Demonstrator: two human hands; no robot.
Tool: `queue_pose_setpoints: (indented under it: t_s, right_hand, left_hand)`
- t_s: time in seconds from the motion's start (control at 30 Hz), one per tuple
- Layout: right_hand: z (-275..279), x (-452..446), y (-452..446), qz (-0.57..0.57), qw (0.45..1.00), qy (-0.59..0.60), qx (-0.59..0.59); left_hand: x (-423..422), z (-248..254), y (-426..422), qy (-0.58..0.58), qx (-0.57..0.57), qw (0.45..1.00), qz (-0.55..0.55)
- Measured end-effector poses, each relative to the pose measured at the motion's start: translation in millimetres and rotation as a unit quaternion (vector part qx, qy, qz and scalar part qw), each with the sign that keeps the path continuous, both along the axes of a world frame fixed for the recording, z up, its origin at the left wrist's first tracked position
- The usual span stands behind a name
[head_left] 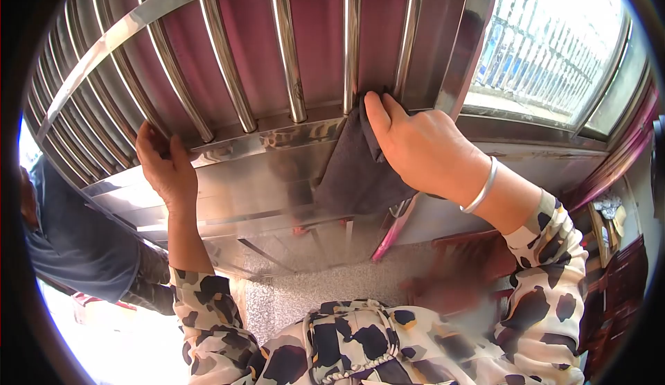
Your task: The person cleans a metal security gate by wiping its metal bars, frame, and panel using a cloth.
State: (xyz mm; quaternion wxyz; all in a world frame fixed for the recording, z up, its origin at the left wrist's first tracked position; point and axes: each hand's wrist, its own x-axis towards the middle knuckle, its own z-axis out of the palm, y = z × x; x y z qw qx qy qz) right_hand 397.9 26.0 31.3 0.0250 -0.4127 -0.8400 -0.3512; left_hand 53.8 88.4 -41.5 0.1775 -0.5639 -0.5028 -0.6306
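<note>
My right hand (422, 146) pinches a dark grey cloth (360, 167) against the lower rail of a shiny metal grille, near the foot of an upright bar (352, 45). The cloth hangs down over the smooth metal panel (242, 177) below the rail. At the left, my left hand (166, 167) grips the lower rail (270, 137) by the foot of another bar, with its fingers curled over the edge. Part of those fingertips is hidden by the metal. Pinkish-red material (318, 38) shows behind the bars.
A person in dark clothes (83, 232) stands close on the left. On the right is a bright window (540, 45) with a barred fence outside. Dark red wooden furniture (478, 260) and a pink curtain (627, 135) are at the right. Speckled floor (305, 295) shows below.
</note>
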Motion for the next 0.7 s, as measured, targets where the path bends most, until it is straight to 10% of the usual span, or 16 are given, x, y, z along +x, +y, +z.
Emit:
queue_pose_setpoints:
  t_s: [0.13,0.4,0.7]
  right_hand:
    - [1.6,-4.6,7.4,0.004,1.0,0.028,-0.001]
    - [-50.9,30.0,-23.4,0.126,0.868,0.467,-0.108]
    - [-45.8,5.9,25.3,0.189,0.841,0.5,-0.089]
  left_hand:
    - [-0.6,-1.8,3.6,0.004,0.024,1.0,-0.01]
    - [8.4,0.6,-1.7,0.016,0.019,1.0,0.017]
    - [7.6,1.1,0.8,0.034,0.013,0.998,0.053]
